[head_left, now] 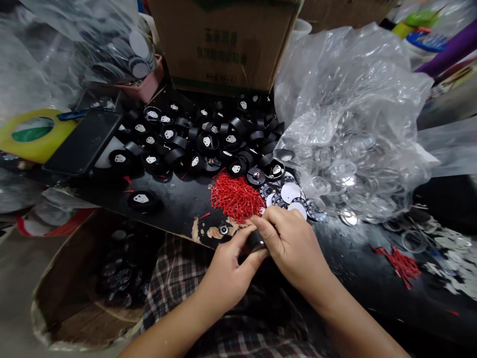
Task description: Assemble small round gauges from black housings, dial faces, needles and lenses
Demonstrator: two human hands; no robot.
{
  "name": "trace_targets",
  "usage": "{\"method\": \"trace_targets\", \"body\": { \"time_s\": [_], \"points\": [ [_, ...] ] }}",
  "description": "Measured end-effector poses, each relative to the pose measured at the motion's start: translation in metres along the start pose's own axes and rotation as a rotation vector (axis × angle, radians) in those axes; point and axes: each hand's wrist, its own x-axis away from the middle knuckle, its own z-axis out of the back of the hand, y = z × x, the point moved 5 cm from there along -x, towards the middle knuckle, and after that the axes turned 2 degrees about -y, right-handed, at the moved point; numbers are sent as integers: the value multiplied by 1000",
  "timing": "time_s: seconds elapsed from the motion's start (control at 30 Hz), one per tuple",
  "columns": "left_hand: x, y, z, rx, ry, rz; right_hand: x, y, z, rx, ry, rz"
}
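Bare forearms (186, 318) lie nearest, above brown, white and black plaid cloth (167, 278). Left hand (231, 261) and right hand (292, 238) meet over the near edge of a glossy black table (181, 201), both closed on a small, dark, rounded, shiny piece (256, 241) that their fingers partly hide.

Below the tabletop at near left, a wide brown container (70, 288) with a pale, ragged rim holds dark round parts (119, 278). On the right, a crinkled clear plastic bag (346, 69) holds many thin transparent discs (343, 166). At far left, a pink plastic tray (145, 89) stands beneath clear plastic wrapping with greyish flat discs (139, 47). A brown cardboard box (223, 30) with green print stands at the far side, its contents hidden.

Between box and hands spread short black cylindrical housings (229, 140), many bearing white plates. Nearer the hands sit a heap of slender red pointers (236, 196) and overlapping flat round dials (290, 191), some white, some black with markings. Flat white pieces (456, 253) lie scattered at far right of the table.
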Motion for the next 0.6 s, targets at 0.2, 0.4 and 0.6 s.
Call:
{"method": "trace_targets", "body": {
  "time_s": [0.2, 0.4, 0.6],
  "points": [
    [5, 5, 9, -81, -8, 7, 3, -2, -8, -119, -12, -2],
    [82, -28, 109, -167, 400, 219, 7, 6, -19, -487, -203, -46],
    [94, 8, 182, -697, 889, -39, 2, -20, -41, -415, -350, 73]
  ]
}}
